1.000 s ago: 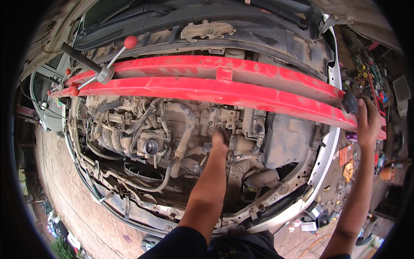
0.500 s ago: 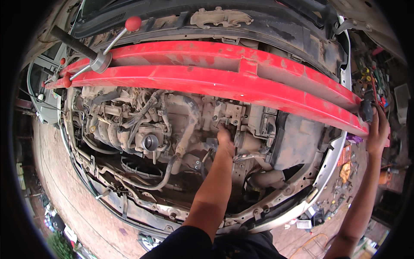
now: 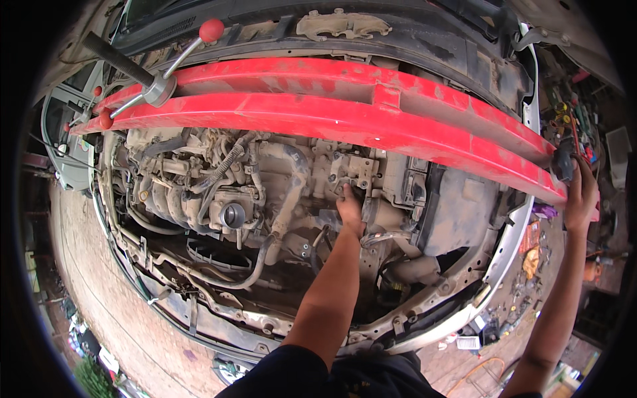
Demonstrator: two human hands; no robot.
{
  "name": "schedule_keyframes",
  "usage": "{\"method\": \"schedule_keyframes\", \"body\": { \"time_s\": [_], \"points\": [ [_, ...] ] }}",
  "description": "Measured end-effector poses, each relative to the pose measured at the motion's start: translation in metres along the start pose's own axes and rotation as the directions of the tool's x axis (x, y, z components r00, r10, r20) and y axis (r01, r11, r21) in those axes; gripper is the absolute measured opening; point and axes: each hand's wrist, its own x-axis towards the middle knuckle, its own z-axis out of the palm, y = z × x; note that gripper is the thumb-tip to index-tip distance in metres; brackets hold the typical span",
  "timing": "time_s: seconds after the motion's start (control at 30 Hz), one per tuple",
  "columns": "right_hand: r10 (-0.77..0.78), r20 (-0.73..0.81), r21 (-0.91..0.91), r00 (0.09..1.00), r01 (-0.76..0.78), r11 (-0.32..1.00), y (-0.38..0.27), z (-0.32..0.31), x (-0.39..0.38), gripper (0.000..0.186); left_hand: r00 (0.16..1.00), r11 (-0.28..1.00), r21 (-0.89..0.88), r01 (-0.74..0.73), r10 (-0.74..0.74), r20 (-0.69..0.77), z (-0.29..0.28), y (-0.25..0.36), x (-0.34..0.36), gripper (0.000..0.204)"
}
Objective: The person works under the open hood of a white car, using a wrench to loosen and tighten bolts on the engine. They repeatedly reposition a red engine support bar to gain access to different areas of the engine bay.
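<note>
My left hand reaches down into the engine bay, thumb up against a dusty metal bracket. Its other fingers are curled under and mostly hidden, so what they grip does not show. Above it, a red engine support beam with two parallel rails spans the bay. My right hand is closed round the beam's right end, fingers up beside a black fitting. Toward the beam's left end stands a threaded rod with a red-balled cross handle.
The dirty engine fills the left of the bay, with an open round throttle body. A thick hose curves below it. Right of my left hand sits a dark box. Tools and parts litter the ground at right.
My left hand has shifted slightly and its thumb shows more clearly on the bracket. My right hand stays at the beam's end. The view has tilted a little.
</note>
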Motion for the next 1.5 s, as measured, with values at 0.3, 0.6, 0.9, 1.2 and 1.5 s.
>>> {"method": "schedule_keyframes", "body": {
  "time_s": [0.3,0.6,0.9,1.2,1.5],
  "points": [
    [0.032,-0.035,0.025,0.999,-0.031,0.999,0.014,-0.002,-0.009,0.038,0.944,0.863,-0.382,0.33,-0.29,0.16,0.016,0.036,-0.028,0.035],
    [-0.038,-0.054,-0.029,0.998,0.037,0.999,-0.001,0.003,0.0,0.037,0.862,0.819,0.311,-0.482,0.507,0.001,-0.022,-0.043,0.005,0.034],
    [-0.013,0.011,-0.02,1.0,0.014,1.0,-0.019,0.002,-0.001,0.035,0.866,0.741,-0.45,0.498,-0.446,0.226,-0.019,0.008,0.006,0.032],
    [-0.024,-0.042,-0.021,0.999,0.023,1.0,-0.027,0.004,0.002,0.035,0.881,0.725,-0.504,0.469,-0.341,0.329,-0.037,-0.031,0.036,0.03],
    [-0.039,-0.068,-0.02,0.997,0.038,0.999,-0.031,0.005,0.0,0.033,0.869,0.791,-0.368,0.489,-0.481,0.12,-0.02,-0.021,0.024,0.029]
  ]
}}
